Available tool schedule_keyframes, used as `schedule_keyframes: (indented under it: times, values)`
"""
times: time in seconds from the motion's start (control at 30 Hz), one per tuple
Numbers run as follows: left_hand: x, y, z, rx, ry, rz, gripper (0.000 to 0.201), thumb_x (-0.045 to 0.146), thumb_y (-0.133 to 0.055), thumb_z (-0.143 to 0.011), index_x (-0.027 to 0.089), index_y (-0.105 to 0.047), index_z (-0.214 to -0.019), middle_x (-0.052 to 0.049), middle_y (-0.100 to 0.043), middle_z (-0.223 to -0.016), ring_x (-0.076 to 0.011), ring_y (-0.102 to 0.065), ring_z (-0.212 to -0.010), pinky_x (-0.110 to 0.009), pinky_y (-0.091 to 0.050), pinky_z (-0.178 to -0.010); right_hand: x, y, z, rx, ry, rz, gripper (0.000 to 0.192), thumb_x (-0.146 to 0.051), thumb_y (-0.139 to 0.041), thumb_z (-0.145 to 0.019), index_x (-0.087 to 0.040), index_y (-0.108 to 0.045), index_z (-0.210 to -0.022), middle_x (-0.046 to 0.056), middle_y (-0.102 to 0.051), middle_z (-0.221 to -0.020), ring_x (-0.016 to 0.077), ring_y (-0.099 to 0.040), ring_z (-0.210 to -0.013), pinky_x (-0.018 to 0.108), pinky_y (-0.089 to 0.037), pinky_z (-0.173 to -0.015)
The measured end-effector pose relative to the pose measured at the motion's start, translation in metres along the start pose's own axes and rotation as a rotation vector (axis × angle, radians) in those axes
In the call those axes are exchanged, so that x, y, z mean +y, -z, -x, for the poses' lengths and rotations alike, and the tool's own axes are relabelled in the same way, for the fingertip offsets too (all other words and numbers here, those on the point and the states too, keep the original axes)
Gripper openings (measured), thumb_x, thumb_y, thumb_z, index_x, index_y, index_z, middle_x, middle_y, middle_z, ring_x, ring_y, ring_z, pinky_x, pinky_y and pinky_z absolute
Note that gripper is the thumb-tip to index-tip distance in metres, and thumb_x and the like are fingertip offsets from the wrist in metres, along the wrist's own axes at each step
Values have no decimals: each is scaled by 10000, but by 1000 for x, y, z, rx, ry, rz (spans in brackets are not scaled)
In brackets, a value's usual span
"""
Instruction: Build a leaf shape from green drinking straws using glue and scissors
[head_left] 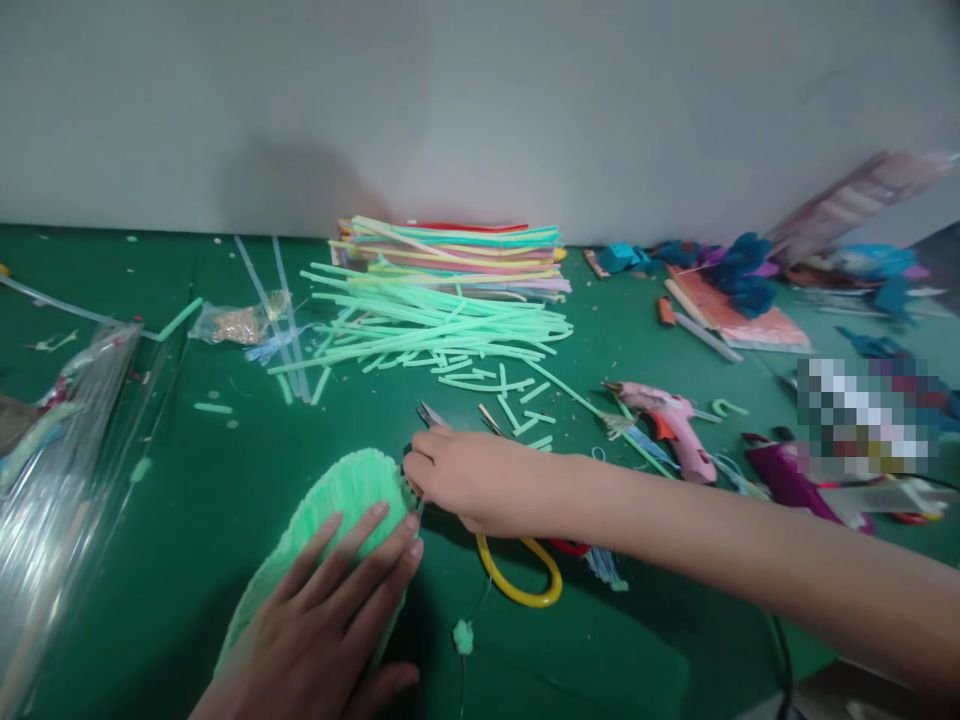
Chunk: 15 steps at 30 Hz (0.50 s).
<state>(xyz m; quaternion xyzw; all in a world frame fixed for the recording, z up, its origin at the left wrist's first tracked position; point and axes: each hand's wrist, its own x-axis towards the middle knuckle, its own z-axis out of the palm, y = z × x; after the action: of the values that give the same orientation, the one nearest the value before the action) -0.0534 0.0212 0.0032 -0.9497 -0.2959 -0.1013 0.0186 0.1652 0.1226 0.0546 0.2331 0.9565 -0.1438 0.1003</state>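
In the head view, clock centred on the right hand (457,475), a fuzzy green piece (337,490) is noted at eight o'clock. The left hand (319,610) is laid open across it. The right fingers are curled at its edge; any grip cannot be told. Green stems (442,318) are observed at twelve, a pink glue gun (684,428) at three.

I can't make out what the right hand (450,472) pinches, if anything; it also hides where the yellow handle (534,600) leads. The left hand (322,600), its wrist cut off below, covers much of the fuzzy green piece (356,475). Clear plastic (67,520) runs out of view leftward; pixelation masks something beyond the purple object (791,485).
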Motion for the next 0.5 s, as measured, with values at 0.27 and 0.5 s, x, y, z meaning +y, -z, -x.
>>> schedule_keyframes:
  times: [0.27, 0.5]
  values:
    - [1, -1, -1, -10, -10, -23, 630, 510, -524, -885, 165, -478, -1411, -55, -441, -1511, -305, -285, -1422, -433, -80, -1186, -4, 7, 0, 61, -123, -273, 155, -42, -521, -839, -104, -583, -967, 96, -681, -864, 187, -613, -752, 266, -397, -614]
    - [1, -2, -2, -15, -19, -19, 607, 503, -514, -894, 165, -493, -1398, -48, -454, -1503, -316, -278, -1421, -454, -86, -1183, -10, 2, 2, 176, -332, -516, 147, -113, -612, -787, -156, -593, -926, 16, -675, -766, 141, -594, -670, 222, -367, -574]
